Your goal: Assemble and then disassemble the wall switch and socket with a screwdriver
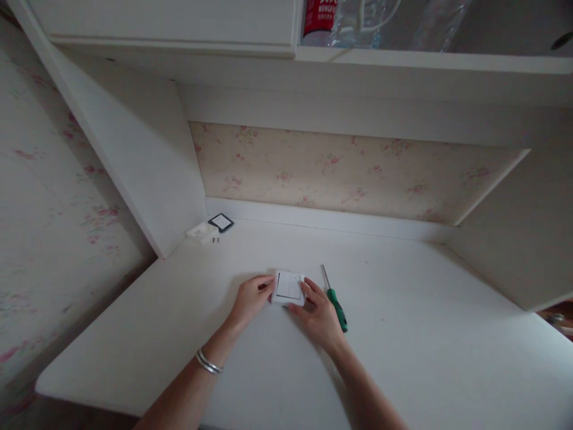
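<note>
Near the middle of the desk, a white square light switch (289, 285) faces up, with dark gaps along the edges of its rocker plate. My left hand (251, 300) grips its left edge, fingers closed against the side. Around the right edge and lower right corner, my right hand (319, 312) holds it between thumb and fingers. Whether the switch rests on the desk or is slightly raised I cannot tell. Just right of my right hand lies a screwdriver (338, 309) with a green handle, its metal shaft pointing away from me.
At the desk's (425, 346) back left corner sit a white plastic box (201, 233), a dark-edged square frame (221, 223) and two small screws (215, 240). Side panels (129, 143) flank the desk. Overhead, a shelf (403, 60) holds a red-labelled bottle (319, 18) and clear plastic.
</note>
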`<state>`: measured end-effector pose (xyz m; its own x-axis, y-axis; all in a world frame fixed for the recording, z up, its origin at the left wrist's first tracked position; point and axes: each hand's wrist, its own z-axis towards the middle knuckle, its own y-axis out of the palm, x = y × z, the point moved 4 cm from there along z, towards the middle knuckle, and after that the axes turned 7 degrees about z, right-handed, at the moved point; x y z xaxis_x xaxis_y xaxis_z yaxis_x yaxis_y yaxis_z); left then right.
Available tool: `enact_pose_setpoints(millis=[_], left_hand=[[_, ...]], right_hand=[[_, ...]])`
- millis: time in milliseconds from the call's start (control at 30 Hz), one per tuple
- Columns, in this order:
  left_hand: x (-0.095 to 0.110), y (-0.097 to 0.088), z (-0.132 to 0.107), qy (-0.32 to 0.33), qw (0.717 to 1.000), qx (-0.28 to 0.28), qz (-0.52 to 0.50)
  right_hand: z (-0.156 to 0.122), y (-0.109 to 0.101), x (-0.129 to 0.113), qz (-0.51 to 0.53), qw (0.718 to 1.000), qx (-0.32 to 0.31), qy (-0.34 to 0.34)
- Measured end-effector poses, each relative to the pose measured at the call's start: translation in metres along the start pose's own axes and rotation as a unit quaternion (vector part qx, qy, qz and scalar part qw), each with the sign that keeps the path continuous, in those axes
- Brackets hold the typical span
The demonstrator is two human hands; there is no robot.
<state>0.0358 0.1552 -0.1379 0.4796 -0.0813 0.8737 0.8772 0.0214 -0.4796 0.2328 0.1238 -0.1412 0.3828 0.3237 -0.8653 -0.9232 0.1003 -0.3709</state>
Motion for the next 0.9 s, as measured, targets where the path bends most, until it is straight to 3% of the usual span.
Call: enact_pose_setpoints(millis=[133,333,633,767,900], left_hand=[[0.007,-0.002,-0.001,0.018,1.000,-0.019,-0.009],[0.006,-0.003,-0.002,-0.005,0.996,-0.060,-0.064],[0.002,0.001,-0.001,0.040,0.972,-0.192,-0.127],[-0.001,-0.001,0.004,0.068,0.977,-0.183,-0.083],[-0.004,-0.001,0.005,0.047,0.975,-0.200,-0.086]], right_hand=[[0.000,0.000,0.002,-0.049,0.999,-0.002,-0.017],[0.000,0.000,0.001,-0.061,0.998,-0.004,-0.017],[0.000,0.000,0.004,-0.021,1.000,0.009,-0.016],[0.000,0.000,0.006,-0.010,1.000,0.014,-0.010],[-0.001,0.000,0.005,-0.017,1.000,-0.010,-0.002]])
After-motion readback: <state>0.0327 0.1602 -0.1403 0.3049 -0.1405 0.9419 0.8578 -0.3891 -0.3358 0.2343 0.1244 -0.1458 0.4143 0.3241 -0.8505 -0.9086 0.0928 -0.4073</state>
